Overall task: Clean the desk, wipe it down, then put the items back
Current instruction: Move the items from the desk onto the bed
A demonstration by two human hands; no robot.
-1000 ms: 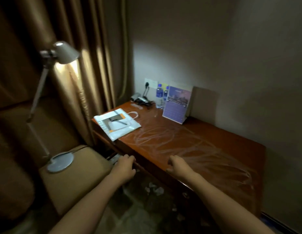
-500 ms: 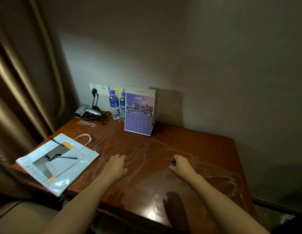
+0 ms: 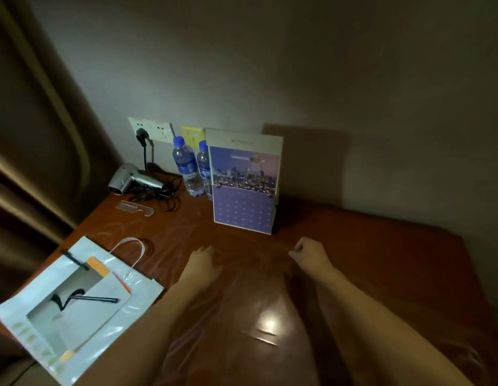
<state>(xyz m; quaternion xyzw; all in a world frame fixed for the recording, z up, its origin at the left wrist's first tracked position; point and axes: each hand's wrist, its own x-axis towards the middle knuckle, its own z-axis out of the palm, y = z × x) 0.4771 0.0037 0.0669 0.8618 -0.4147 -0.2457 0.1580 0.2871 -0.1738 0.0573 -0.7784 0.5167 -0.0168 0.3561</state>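
The brown wooden desk (image 3: 381, 260) shows pale wipe streaks on its glossy top. My left hand (image 3: 201, 263) reaches over the middle of it with fingers stretched forward, holding nothing. My right hand (image 3: 309, 253) hovers to the right with fingers loosely curled, empty, just in front of the standing purple calendar (image 3: 243, 188). Two water bottles (image 3: 186, 168) stand behind the calendar at the wall. A silver hair dryer (image 3: 130, 179) with a black cord lies at the back left, and a clear plastic comb (image 3: 135, 208) lies in front of it. A white paper bag (image 3: 75, 296) lies flat at the left front corner.
A wall socket (image 3: 151, 129) with the dryer's plug sits above the desk's back left. Brown curtains (image 3: 25, 149) hang along the left. A yellow card (image 3: 192, 136) is on the wall behind the bottles. A bright light reflection (image 3: 267, 324) shows near the front edge.
The view has come closer over the desk. Both hands moved from the front edge forward across the top toward the calendar; the lamp and chair have left the view.
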